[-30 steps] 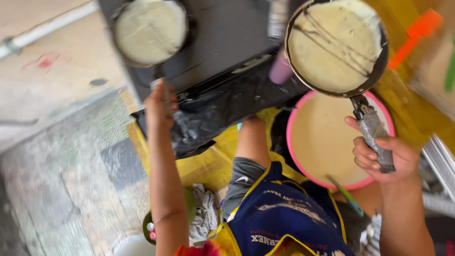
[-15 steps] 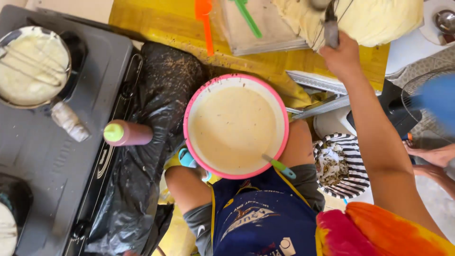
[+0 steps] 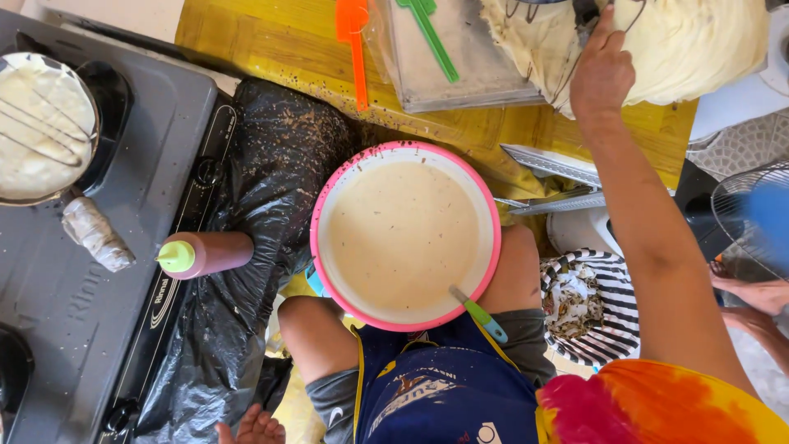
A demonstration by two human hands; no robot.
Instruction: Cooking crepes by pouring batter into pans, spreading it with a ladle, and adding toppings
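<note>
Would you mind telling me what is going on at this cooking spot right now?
A seated person's right hand grips a pan handle over a stack of thin crepes. The left hand rests low, holding nothing. A pink-rimmed batter bowl sits on their lap, and another crepe cooks in a pan on the stove.

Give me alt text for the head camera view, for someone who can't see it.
Seen from above, a person's right hand reaches a pile of thin pancakes, while a pink bowl of batter rests on their lap. The left hand is low beside a stove.
</note>
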